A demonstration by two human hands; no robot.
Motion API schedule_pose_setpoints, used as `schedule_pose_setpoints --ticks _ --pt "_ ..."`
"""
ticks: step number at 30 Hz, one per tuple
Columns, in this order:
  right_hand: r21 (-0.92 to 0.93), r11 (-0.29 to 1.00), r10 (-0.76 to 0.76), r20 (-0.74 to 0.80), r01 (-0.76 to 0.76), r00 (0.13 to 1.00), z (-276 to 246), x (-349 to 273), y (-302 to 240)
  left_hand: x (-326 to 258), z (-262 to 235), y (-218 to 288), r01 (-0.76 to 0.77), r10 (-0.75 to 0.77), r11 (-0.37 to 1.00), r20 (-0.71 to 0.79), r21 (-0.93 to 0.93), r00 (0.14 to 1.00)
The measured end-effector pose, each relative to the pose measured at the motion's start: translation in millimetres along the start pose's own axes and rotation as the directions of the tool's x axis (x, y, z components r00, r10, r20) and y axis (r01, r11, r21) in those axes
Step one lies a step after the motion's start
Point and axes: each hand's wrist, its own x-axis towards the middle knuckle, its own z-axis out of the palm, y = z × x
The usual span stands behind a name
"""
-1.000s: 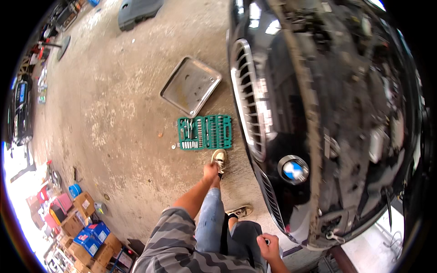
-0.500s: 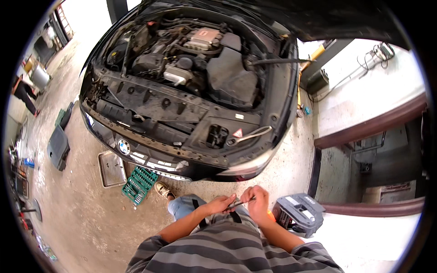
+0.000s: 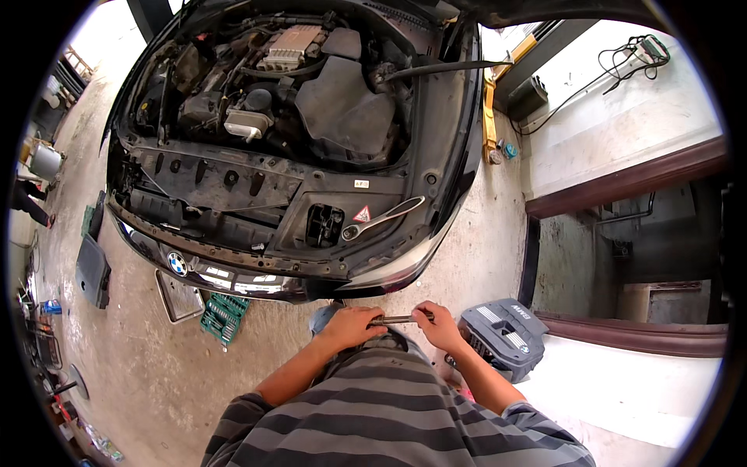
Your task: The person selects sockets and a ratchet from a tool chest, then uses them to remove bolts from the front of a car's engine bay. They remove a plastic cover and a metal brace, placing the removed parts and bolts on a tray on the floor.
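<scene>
In front of my waist, both hands hold a slim metal rod (image 3: 398, 319), which looks like a socket extension bar. My left hand (image 3: 350, 327) is closed round its left end. At the right end, the fingers of my right hand (image 3: 440, 325) pinch it. The rod lies nearly level between them, and its ends are partly hidden by my fingers. Ahead stands a dark car (image 3: 311, 289) with its hood up and engine bay exposed. A ratchet wrench (image 3: 385, 219) rests on the panel at the front right of the bay, beside a warning triangle sticker.
Left of my feet lie a green socket set case (image 3: 224, 315) and a metal tray (image 3: 162, 292). A grey plastic engine cover (image 3: 502, 338) leans near the wall on the right. A dark plastic panel (image 3: 92, 271) lies far left, and a person (image 3: 29, 198) stands beyond it.
My hands have moved slightly apart, so more of the rod shows, and it is now closer to level. The view has shifted, placing the car further left. My stance has changed.
</scene>
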Motion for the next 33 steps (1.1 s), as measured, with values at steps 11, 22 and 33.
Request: schedule_pose_setpoints --ticks 11,22,33 --pt "-0.279 0.902 -0.388 -0.189 0.329 0.902 34.8 164.7 -9.0 19.7 -27.5 -58.0 0.2 -0.316 0.927 -0.373 -0.318 0.872" --pt "-0.729 0.209 -0.303 0.585 0.652 0.752 39.7 301.8 4.1 -47.3 -18.4 -38.3 0.429 -0.619 0.785 -0.606 -0.448 0.5" --pt "-0.157 0.845 -0.315 0.627 0.511 0.713 -41.6 211.4 -47.1 6.0 14.6 28.3 0.448 -0.649 0.751 -0.668 -0.485 0.365"
